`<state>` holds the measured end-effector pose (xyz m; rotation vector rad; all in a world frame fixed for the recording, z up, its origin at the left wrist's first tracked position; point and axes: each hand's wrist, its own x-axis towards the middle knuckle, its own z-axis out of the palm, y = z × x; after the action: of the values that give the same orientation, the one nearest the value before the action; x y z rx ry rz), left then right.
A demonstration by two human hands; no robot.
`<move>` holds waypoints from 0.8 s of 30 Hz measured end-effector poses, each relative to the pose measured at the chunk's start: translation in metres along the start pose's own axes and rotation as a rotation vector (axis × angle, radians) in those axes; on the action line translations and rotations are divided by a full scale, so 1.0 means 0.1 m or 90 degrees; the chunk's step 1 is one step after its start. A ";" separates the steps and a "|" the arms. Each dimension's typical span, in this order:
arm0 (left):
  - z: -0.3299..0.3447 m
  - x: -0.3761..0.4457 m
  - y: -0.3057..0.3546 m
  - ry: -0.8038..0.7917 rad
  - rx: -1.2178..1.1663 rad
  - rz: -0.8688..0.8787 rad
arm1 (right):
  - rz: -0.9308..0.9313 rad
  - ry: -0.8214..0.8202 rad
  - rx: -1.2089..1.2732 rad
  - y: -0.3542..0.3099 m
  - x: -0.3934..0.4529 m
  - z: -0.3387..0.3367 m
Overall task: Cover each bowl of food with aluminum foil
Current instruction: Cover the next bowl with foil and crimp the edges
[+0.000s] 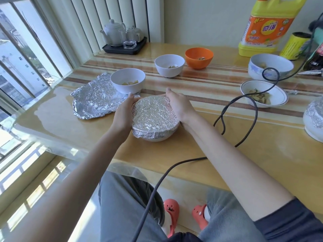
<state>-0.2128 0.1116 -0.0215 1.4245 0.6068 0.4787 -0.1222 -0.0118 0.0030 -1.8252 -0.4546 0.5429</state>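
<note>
A white bowl with foil (152, 116) stretched over its top stands near the table's front edge. My left hand (124, 110) cups its left side and my right hand (179, 105) cups its right side, both with fingers curved round the foil-wrapped rim. Left of it lies a loose crumpled foil sheet (94, 102). Behind stand uncovered bowls with food: a white bowl (128, 80) partly on the foil sheet, a second white bowl (169, 65), an orange bowl (199, 57), a blue-patterned bowl (270, 66) and a shallow rimmed bowl (264, 94). Another foil-covered bowl (313, 117) sits at the right edge.
A dark cable (244, 102) loops over the table's right half and hangs down over my lap. A tea set on a black tray (124, 48) stands at the back left. A yellow detergent jug (265, 27) and a yellow-black can (295, 46) stand at the back right.
</note>
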 end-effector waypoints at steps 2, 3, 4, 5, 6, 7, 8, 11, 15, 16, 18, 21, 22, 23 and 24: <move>-0.01 -0.01 0.01 -0.027 -0.049 -0.033 | 0.033 -0.030 0.081 0.05 -0.03 -0.05; -0.02 -0.02 0.01 -0.042 -0.082 -0.053 | 0.054 -0.017 0.141 0.09 -0.08 -0.06; -0.04 -0.04 0.01 -0.054 -0.112 -0.073 | 0.075 0.018 0.218 0.16 -0.15 -0.07; -0.06 -0.06 0.00 -0.060 -0.142 -0.092 | 0.090 0.062 0.304 0.25 -0.24 -0.05; -0.06 -0.07 -0.01 -0.058 -0.172 -0.104 | 0.097 0.091 0.393 0.33 -0.31 -0.02; -0.07 -0.10 -0.02 -0.052 -0.192 -0.112 | 0.092 0.088 0.469 0.39 -0.40 0.02; -0.06 -0.11 -0.04 -0.047 -0.206 -0.114 | 0.083 0.065 0.519 0.42 -0.45 0.08; 0.04 -0.17 -0.04 -0.027 -0.222 -0.096 | 0.088 0.030 0.548 0.36 -0.42 0.15; 0.17 -0.24 -0.14 -0.022 -0.276 -0.031 | 0.118 -0.010 0.432 0.15 -0.09 -0.09; 0.19 -0.28 -0.16 -0.039 -0.270 -0.010 | 0.123 -0.026 0.395 0.12 0.01 -0.15; 0.17 -0.35 -0.19 -0.086 -0.233 0.017 | 0.124 -0.047 0.348 0.10 0.14 -0.26; 0.01 -0.45 -0.22 -0.080 -0.062 0.094 | 0.099 0.012 0.366 0.18 0.18 -0.36; -0.04 -0.45 -0.22 -0.048 -0.027 0.106 | 0.073 0.062 0.362 0.24 0.11 -0.41; -0.08 -0.46 -0.18 -0.027 0.007 0.117 | 0.038 0.120 0.339 0.32 0.01 -0.46; -0.15 -0.46 -0.14 -0.039 0.076 0.172 | 0.004 0.152 0.287 0.38 -0.14 -0.51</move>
<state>-0.2578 0.0923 -0.0312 1.6385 0.4002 0.6166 -0.1030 -0.0709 -0.0171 -1.4330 -0.1481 0.3871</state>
